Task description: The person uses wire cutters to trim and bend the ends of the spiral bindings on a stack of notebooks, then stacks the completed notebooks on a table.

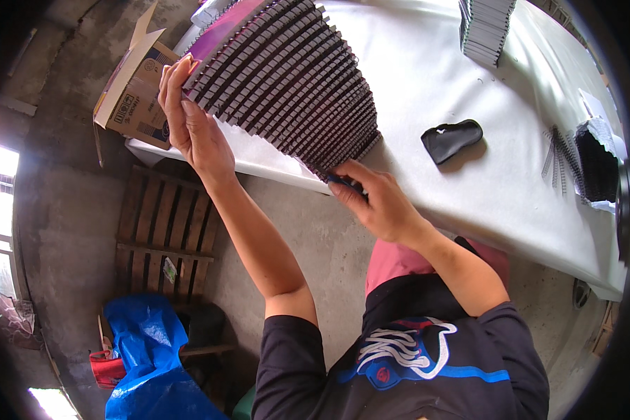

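A long fanned row of spiral-bound notebooks [287, 77] with black wire spines lies on the white table [434, 63]. My left hand [189, 119] presses flat against the row's left end, by a purple cover. My right hand [371, 196] grips the row's right end at the table's front edge. Both hands squeeze the row between them.
A black curved tool [451, 138] lies on the table right of the row. Another notebook stack [486, 28] stands at the back; loose black wire combs [588, 157] sit far right. A cardboard box [136, 91], wooden pallet [164, 231] and blue bag [150, 350] are at left.
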`<state>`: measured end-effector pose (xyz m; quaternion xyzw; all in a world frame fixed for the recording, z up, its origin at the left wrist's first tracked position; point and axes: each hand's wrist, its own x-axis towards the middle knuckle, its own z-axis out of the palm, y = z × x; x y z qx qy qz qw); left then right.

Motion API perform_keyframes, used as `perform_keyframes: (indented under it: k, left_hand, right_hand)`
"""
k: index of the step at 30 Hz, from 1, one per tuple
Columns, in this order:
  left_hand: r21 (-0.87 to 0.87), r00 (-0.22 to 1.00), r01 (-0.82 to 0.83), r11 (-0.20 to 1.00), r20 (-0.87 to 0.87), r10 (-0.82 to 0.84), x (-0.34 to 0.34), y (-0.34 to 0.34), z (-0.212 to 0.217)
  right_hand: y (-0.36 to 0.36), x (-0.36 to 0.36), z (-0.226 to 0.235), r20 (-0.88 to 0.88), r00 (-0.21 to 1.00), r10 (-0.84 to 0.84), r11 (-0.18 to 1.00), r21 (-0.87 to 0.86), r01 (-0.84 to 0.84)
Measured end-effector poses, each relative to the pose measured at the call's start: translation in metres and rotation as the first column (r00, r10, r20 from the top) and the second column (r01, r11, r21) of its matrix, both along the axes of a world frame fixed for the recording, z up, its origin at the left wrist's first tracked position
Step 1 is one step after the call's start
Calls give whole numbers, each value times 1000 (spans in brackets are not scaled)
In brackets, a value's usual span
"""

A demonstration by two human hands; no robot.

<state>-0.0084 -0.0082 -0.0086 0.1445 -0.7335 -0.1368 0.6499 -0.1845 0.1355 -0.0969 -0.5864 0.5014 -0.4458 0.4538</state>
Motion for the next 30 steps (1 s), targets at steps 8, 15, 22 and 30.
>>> perform_keyframes:
  k: [8, 15, 22, 30]
  left_hand:
    - [6, 1000, -2, 1000, -18, 2, 0, -1, 1]
    - [16, 986, 140, 990, -94, -137, -3, 0, 2]
    - [20, 977, 193, 981, -97, -190, -5, 0, 2]
    - [26, 996, 65, 998, -69, -63, -5, -1, 2]
  right_hand:
    - [11, 3, -18, -441, 745, -500, 749, -652, 117]
    - [5, 5, -18, -508, 694, -510, 762, -641, 90]
    - [9, 6, -20, -465, 692, -551, 723, -681, 118]
    - [9, 10, -19, -505, 697, -510, 771, -628, 110]
